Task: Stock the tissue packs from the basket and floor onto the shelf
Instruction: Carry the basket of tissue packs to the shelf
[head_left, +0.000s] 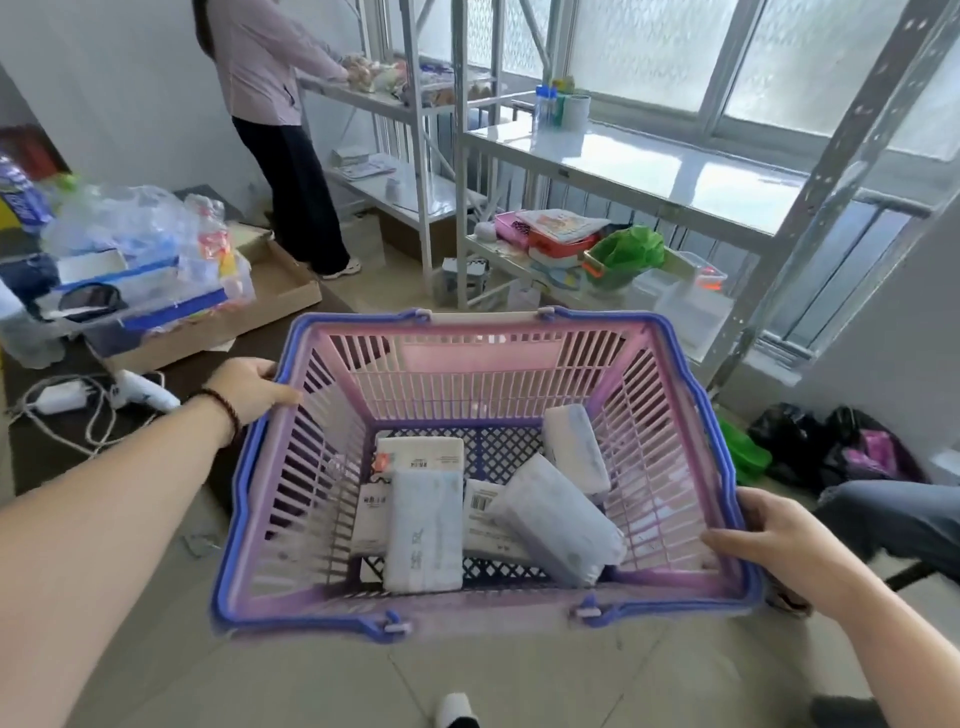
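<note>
Pink basket (670, 415) of tissue packs (426, 525), both hands' fingers (280, 397) clasping its rim

The basket (483, 467) sits in the middle, held at its left rim by the left hand (249, 387) and at its right rim by the right hand (774, 540). In it lie several tissue packs (426, 530) — some overlapping. Behind it stands the shelf (623, 166); to the left, a cardboard tray (280, 291) on the floor.
</note>
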